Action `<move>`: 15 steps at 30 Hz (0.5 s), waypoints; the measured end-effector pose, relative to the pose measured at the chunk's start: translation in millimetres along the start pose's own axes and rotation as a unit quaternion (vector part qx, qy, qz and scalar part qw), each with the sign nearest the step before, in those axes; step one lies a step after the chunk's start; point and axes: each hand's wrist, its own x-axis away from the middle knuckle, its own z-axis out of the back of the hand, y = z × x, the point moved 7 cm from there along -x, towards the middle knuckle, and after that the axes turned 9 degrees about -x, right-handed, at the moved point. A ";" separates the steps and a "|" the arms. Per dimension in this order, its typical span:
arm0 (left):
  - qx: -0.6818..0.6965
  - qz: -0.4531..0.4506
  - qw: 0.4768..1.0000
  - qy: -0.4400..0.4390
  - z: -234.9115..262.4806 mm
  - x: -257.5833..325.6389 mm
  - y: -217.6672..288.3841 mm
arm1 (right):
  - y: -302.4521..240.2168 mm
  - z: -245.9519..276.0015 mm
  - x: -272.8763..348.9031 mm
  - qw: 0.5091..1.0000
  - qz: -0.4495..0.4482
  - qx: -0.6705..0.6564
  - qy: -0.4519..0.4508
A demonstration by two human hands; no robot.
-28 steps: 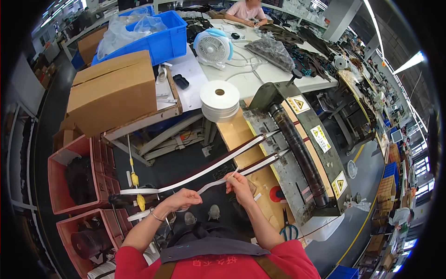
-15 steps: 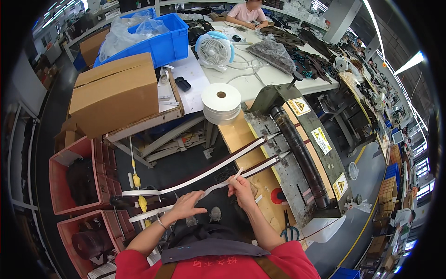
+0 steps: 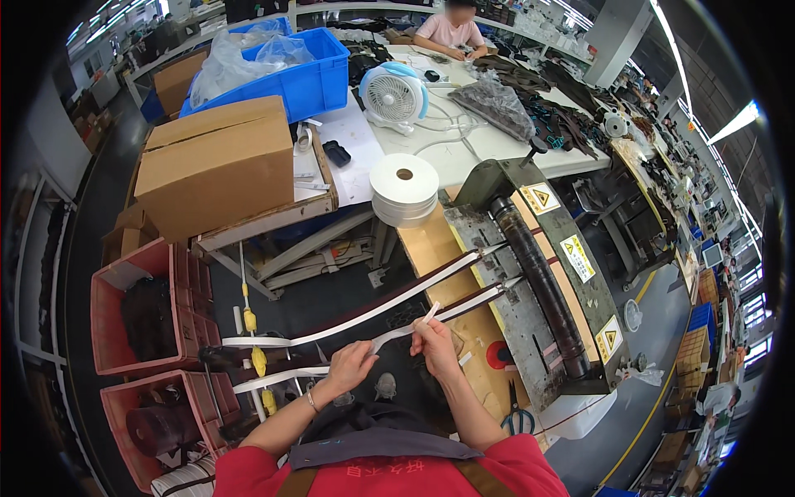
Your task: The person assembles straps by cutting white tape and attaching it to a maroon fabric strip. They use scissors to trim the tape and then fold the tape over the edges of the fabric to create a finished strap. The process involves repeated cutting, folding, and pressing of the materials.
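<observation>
Two white tapes edged with dark red, the far tape point(image 3: 381, 303) and the near tape point(image 3: 466, 306), run from the yellow-fitted guide rods into a metal press with a black roller point(image 3: 540, 286). My left hand point(image 3: 351, 365) is closed on the near tape, its fingers curled and partly hidden. To its right, my right hand point(image 3: 436, 346) pinches a short, thin white stick-like piece point(image 3: 431, 311) that points up beside the same tape. I cannot tell exactly what this piece is.
Pink crates point(image 3: 132, 273) stand at left. A carton point(image 3: 215, 178), blue bin point(image 3: 310, 79) and fan point(image 3: 393, 94) are on the tables. White tape rolls point(image 3: 404, 180) sit beside the press. Scissors point(image 3: 518, 414) lie at its near end. Another person works at the far table.
My left hand has gone from flat with spread fingers to curled on the near tape, a little further right. My right hand keeps its pinch. The whole view has shifted slightly.
</observation>
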 end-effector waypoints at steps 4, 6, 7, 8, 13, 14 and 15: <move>0.038 -0.015 0.998 0.040 1.4 1.5 -4.6 | -1.7 1.9 1.2 1.000 0.006 -0.007 0.005; 0.056 -0.001 0.997 0.045 5.3 2.1 -6.0 | -0.7 5.3 1.2 1.000 0.004 -0.003 0.011; 0.065 0.006 0.997 0.048 7.3 2.4 -6.9 | -0.3 5.6 1.3 1.000 0.003 -0.005 0.011; 0.071 0.012 0.996 0.045 7.9 2.6 -8.1 | 0.3 5.6 1.4 1.000 0.002 -0.007 0.010; 0.073 0.070 0.995 -0.001 9.6 2.3 -15.0 | 2.2 8.5 -0.2 1.000 0.010 0.010 0.013; 0.091 0.095 0.991 -0.032 6.1 3.1 -19.5 | 2.3 9.5 -0.7 1.000 0.015 0.017 0.010; 0.108 0.121 0.985 -0.063 2.8 4.6 -24.4 | 2.5 10.8 -1.2 0.999 0.020 0.023 0.008</move>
